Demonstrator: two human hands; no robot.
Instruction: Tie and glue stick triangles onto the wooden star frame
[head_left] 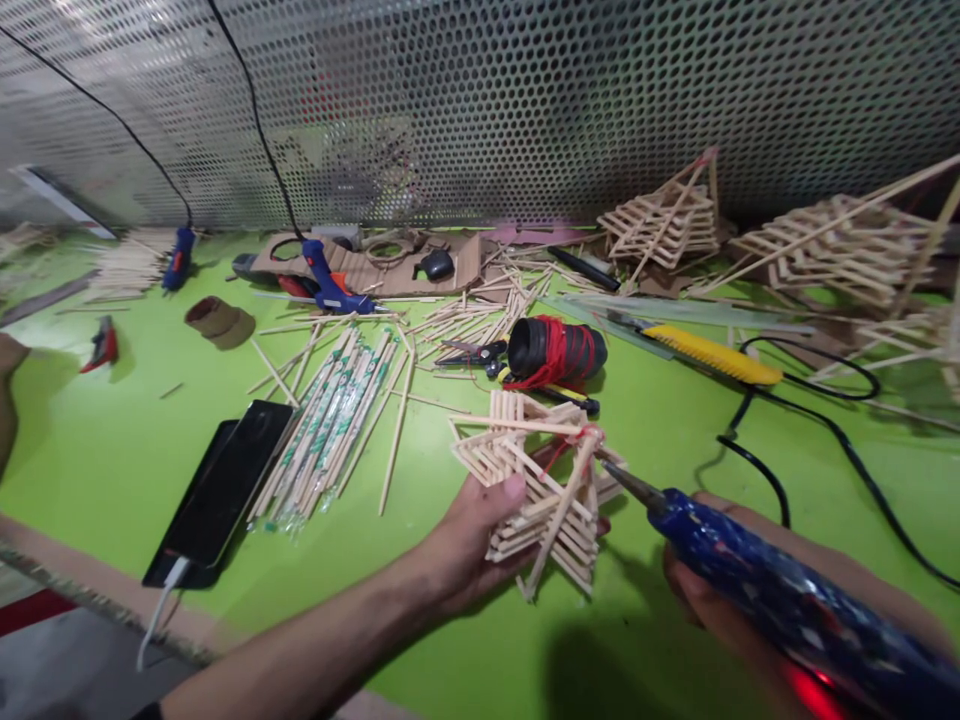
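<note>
My left hand (480, 535) is closed around a stacked wooden-stick frame (551, 510), its thumb pressed on the upper sticks. Red thread (574, 440) is tied where the longer sticks meet at the frame's top. From the right, my right hand (705, 585) grips a blue hot glue gun (780, 590) with stains on its body. The metal nozzle points at the thread-tied joint and is at or very near it. A red light glows low on the gun. Most of my right hand's fingers are hidden behind the gun's body.
Behind the frame lie a black tube wound with red thread (559, 352), scissors (476, 353) and a yellow cutter (712, 355). Wrapped chopsticks (334, 420) and a phone (232, 490) are left. Other stick frames (667, 225) and a second blue glue gun (330, 280) stand near the mesh.
</note>
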